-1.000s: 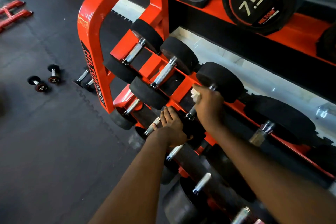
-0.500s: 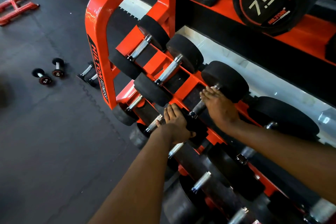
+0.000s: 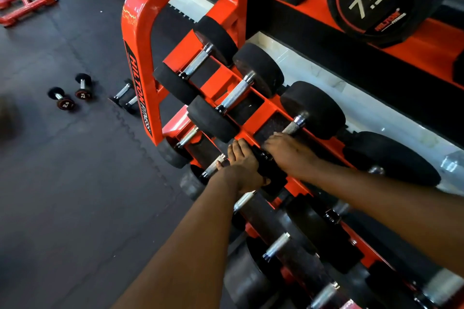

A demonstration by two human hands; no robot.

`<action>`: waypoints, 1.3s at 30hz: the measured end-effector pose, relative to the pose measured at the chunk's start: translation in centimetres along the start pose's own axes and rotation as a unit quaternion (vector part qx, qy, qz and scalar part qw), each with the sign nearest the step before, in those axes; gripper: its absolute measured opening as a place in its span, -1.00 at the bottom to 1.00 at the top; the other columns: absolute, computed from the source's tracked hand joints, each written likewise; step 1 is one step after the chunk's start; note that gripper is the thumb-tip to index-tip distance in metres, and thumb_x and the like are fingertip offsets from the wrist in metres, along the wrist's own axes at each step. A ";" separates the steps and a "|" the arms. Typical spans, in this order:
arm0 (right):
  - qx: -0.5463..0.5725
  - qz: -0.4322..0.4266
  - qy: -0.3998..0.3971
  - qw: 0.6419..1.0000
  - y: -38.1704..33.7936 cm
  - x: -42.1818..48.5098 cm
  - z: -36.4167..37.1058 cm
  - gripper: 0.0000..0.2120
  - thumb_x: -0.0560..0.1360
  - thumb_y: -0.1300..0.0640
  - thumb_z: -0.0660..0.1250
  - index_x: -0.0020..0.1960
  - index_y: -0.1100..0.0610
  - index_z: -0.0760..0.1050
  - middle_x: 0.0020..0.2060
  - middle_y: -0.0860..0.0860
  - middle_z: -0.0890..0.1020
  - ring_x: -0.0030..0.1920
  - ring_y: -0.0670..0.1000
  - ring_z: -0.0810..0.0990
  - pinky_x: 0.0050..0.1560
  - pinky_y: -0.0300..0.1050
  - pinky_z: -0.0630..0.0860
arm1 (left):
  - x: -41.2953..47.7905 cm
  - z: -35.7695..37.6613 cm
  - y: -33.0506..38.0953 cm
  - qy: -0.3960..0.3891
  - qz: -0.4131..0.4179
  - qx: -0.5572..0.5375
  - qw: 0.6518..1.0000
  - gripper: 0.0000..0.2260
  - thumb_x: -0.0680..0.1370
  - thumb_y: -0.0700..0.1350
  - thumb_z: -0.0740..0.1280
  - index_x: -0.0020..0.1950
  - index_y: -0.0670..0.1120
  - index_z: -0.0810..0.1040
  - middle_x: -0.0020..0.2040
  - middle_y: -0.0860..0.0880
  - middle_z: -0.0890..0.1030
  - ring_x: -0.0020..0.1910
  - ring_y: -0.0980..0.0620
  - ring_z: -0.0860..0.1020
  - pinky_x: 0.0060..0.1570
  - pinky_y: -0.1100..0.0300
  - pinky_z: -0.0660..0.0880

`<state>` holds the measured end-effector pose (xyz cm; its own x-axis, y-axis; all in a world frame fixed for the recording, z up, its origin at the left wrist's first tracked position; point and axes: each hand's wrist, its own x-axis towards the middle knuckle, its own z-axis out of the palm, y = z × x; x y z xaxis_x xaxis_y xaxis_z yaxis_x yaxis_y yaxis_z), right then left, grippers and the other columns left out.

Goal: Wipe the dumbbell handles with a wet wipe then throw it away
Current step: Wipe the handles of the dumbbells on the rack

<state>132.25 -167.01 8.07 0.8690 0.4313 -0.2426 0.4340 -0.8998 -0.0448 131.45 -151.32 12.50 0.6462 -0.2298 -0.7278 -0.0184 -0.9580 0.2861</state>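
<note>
View from above of an orange weight rack [image 3: 140,40] that fills the frame from 12 to 5 o'clock. Both bare forearms reach in from 6 and 4 o'clock to its middle shelf.

The right hand [image 3: 288,155] sits on the third dumbbell [image 3: 313,108] in the row. Its grip is clamped round the lower part of the dumbbell handle [image 3: 292,126], with the fingers curled over the steel. A short bare stretch of handle shows at 1 o'clock from the knuckles and runs up to the far black head. The wet wipe is not visible; whether it lies under the palm cannot be told.

The left hand [image 3: 242,165] lies just beside the right, at its 9 o'clock. Its grip is apart: the fingers are straight and together, point to 12 o'clock and rest on that dumbbell's near head [image 3: 271,173].

At 9 o'clock two small dumbbells [image 3: 64,100] lie on the dark rubber floor [image 3: 75,183]. At 1 o'clock a large weight [image 3: 371,0] marked 7.5 sits on the top shelf.
</note>
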 end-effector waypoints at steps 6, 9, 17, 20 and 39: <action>-0.091 0.159 0.019 0.983 1.8 0.1 -1.5 -0.76 0.53 0.18 0.22 0.16 0.09 0.54 0.12 0.06 0.60 0.23 0.07 0.50 0.45 -0.04 0.23 | 0.1 0.1 -0.1 -0.006 0.011 0.003 1.000 0.11 0.55 0.11 0.43 0.55 -0.18 -0.48 0.59 -0.13 -0.44 0.58 -0.14 -0.38 0.51 -0.35 -0.20; -0.054 0.066 -0.013 0.996 -0.2 -0.1 -0.7 -0.66 0.53 0.24 0.02 0.16 0.11 0.50 0.12 0.08 0.59 0.18 0.10 0.50 0.31 -0.03 0.30 | 0.1 0.2 -0.1 -0.007 0.011 0.006 1.000 0.12 0.54 0.10 0.44 0.55 -0.18 -0.48 0.59 -0.14 -0.43 0.59 -0.13 -0.37 0.50 -0.35 -0.19; -0.047 0.143 0.082 0.985 2.9 -0.5 -0.4 -0.54 0.52 0.19 -0.02 0.32 0.11 0.47 0.24 0.04 0.56 0.34 0.05 0.43 0.52 -0.07 0.08 | 0.1 0.2 0.0 0.005 0.019 0.008 1.000 0.13 0.54 0.11 0.45 0.55 -0.20 -0.48 0.59 -0.15 -0.44 0.58 -0.12 -0.38 0.50 -0.34 -0.21; -0.018 0.102 0.077 0.992 1.0 -0.3 1.1 -0.54 0.53 0.20 0.03 0.37 0.14 0.45 0.28 0.07 0.56 0.36 0.09 0.43 0.49 -0.01 0.17 | 0.2 0.3 0.0 0.015 0.018 0.003 1.000 0.15 0.52 0.10 0.47 0.56 -0.20 -0.47 0.60 -0.15 -0.42 0.59 -0.10 -0.37 0.49 -0.31 -0.25; 0.365 0.155 0.334 0.855 -2.3 10.9 -4.0 -0.58 0.37 0.51 0.22 0.09 0.22 0.67 -0.01 0.07 0.71 -0.01 -0.11 0.64 0.05 -0.51 0.41 | 8.7 -11.2 -8.6 0.257 -0.015 -0.056 0.965 0.39 0.16 0.24 0.66 0.63 -0.22 -0.20 0.66 -0.17 -0.14 0.63 -0.14 -0.21 0.59 -0.15 -0.20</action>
<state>141.72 -160.00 9.40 0.9629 -0.1128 0.2453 0.1071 -0.6743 -0.7306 145.80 -143.18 10.73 0.9383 -0.0592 -0.3407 0.0703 -0.9320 0.3556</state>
